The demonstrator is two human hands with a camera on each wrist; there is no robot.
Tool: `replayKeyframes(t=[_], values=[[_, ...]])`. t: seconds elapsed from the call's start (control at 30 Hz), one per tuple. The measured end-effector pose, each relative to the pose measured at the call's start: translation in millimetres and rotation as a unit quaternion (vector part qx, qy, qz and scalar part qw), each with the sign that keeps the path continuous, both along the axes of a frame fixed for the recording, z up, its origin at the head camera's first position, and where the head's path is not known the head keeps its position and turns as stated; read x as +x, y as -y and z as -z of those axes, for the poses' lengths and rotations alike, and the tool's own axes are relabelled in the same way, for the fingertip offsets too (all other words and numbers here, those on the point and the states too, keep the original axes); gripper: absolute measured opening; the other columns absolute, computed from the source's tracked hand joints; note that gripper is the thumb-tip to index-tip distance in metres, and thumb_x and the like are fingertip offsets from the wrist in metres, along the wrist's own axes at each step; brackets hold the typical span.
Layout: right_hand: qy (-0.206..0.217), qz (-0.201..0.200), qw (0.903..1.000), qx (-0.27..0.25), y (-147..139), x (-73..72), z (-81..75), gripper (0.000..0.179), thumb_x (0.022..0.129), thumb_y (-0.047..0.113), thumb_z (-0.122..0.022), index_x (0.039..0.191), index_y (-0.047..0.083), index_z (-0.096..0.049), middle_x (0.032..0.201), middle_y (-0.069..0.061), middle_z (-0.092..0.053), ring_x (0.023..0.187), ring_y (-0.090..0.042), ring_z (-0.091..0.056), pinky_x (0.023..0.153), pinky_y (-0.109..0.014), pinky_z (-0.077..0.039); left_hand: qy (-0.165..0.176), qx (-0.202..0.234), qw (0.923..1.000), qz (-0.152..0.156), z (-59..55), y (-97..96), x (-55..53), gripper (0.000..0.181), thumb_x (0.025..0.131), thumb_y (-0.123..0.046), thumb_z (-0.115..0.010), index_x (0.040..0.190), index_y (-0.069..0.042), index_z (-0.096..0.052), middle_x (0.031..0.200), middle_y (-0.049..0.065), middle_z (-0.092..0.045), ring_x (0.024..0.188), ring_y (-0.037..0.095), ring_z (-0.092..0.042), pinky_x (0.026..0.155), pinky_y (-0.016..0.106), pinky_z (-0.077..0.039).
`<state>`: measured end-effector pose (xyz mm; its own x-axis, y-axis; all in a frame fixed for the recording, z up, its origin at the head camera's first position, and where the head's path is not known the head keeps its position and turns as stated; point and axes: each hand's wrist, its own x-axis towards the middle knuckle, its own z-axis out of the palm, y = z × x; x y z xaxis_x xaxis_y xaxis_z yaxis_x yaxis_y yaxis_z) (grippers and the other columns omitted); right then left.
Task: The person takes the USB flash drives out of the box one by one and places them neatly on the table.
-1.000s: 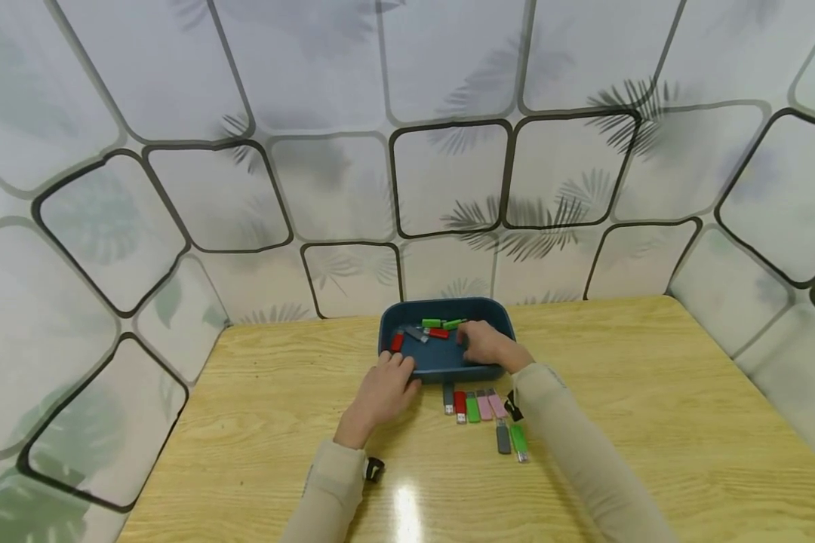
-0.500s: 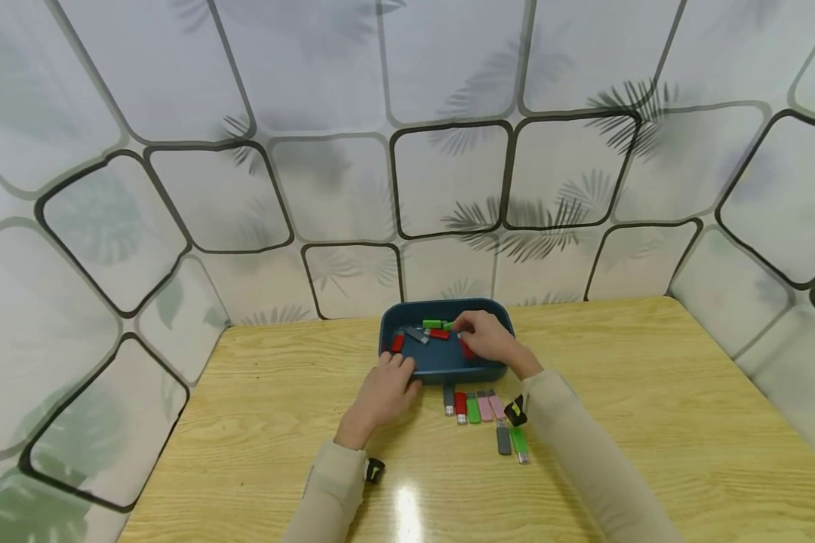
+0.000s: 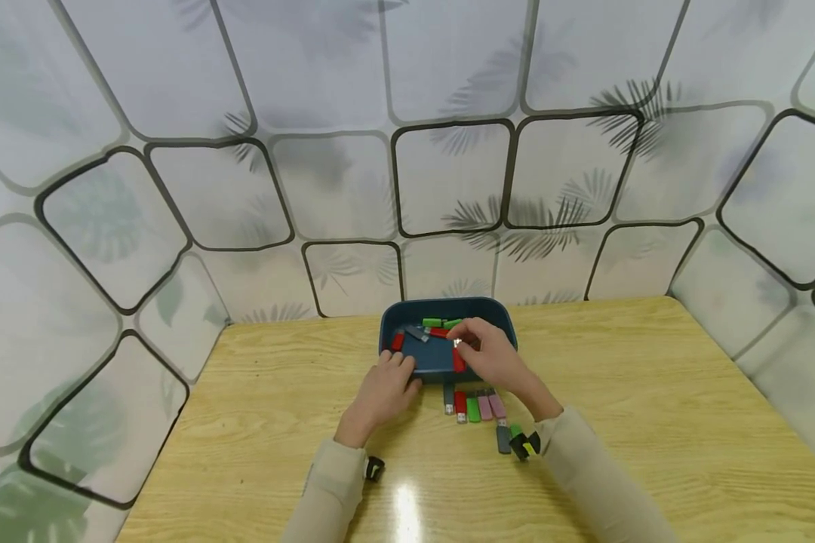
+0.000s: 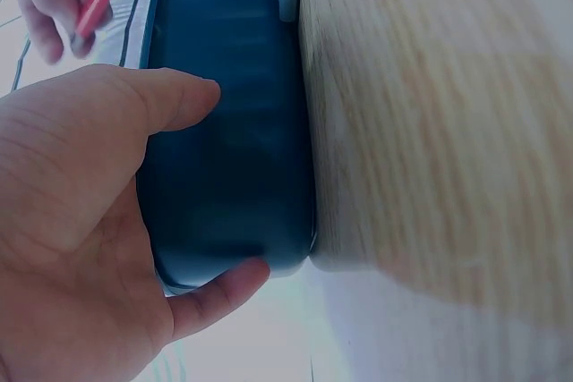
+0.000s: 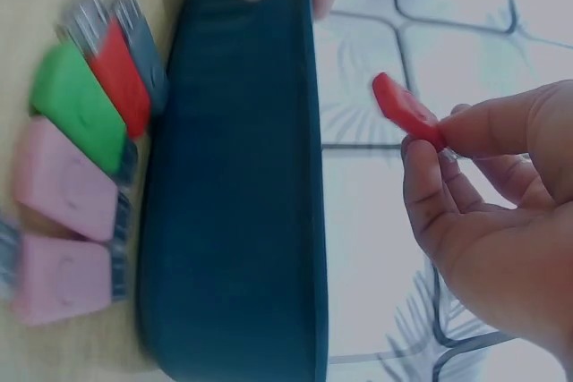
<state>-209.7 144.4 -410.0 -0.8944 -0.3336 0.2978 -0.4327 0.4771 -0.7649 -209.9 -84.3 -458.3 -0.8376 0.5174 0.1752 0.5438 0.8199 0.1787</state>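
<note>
At far left: left hand (image 3: pixel 378 388), with fingers hooked over the near-left rim of a dark blue bin (image 5: pixel 237 185) and thumb against the outer wall, so holding it. Inside the bin, from left: one red USB drive (image 3: pixel 397 342); one slanted grey drive (image 3: pixel 416 333); one green drive (image 3: pixel 432 322) toward the back; one second red drive (image 3: pixel 438 332), just in front; one further green drive (image 3: pixel 452 323), partly hidden by fingers. On the wooden table (image 3: pixel 278 377), side by side before the bin, from left: grey stick (image 3: pixel 448 397), red stick (image 3: pixel 460 405), green stick (image 3: pixel 473 409), two pink sticks (image 3: pixel 485 408). Next rightward: right hand (image 3: pixel 494 360), with thumb and fingertips pinched on the metal end of a held red drive (image 5: pixel 407 115), raised over the bin's near side. Farthest right, nearer the person: lower grey stick (image 3: pixel 503 439) and lower green stick (image 3: pixel 515 430), the latter mostly covered by a black wrist fitting (image 3: pixel 524 446). Tally, by judgement — roughly midway: seven laid out, one in hand and not yet set down, five visible in the bin.
</note>
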Motion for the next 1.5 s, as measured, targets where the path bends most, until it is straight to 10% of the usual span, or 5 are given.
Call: replayKeyframes(t=[0.43, 0.77, 1.5], values=[[0.039, -0.101, 0.9936, 0.034, -6, 54.9, 24.0, 0.014, 0.095, -0.002, -0.058, 0.104, 0.007, -0.065, 0.099, -0.007, -0.063, 0.084, -0.010, -0.057, 0.071, -0.028, -0.051, -0.015, 0.001, 0.9998, 0.010, 1.4, -0.5, -1.6, 0.017, 0.099, -0.026, -0.061, 0.096, -0.010, -0.057, 0.091, 0.008, -0.056, 0.083, 0.024, -0.043, 0.065, 0.037, -0.045], [0.054, -0.184, 0.9703, 0.148, 0, 60.3, 35.0, 0.015, 0.092, -0.005, -0.061, 0.102, 0.004, -0.067, 0.099, -0.006, -0.065, 0.085, -0.008, -0.059, 0.075, -0.025, -0.052, -0.009, -0.001, 0.9999, -0.006, -0.8, -0.7, -2.5, 0.017, 0.099, -0.026, -0.060, 0.099, -0.009, -0.057, 0.094, 0.009, -0.057, 0.086, 0.025, -0.045, 0.067, 0.039, -0.047], [0.050, -0.188, 0.9532, 0.231, 4, 62.2, 42.3, 0.013, 0.092, 0.000, -0.063, 0.095, 0.005, -0.075, 0.095, -0.002, -0.063, 0.087, -0.011, -0.061, 0.076, -0.025, -0.052, -0.013, -0.005, 0.9999, 0.006, 1.5, 0.1, -3.4, 0.018, 0.099, -0.027, -0.061, 0.095, -0.010, -0.057, 0.090, 0.006, -0.057, 0.083, 0.024, -0.044, 0.066, 0.037, -0.045]])
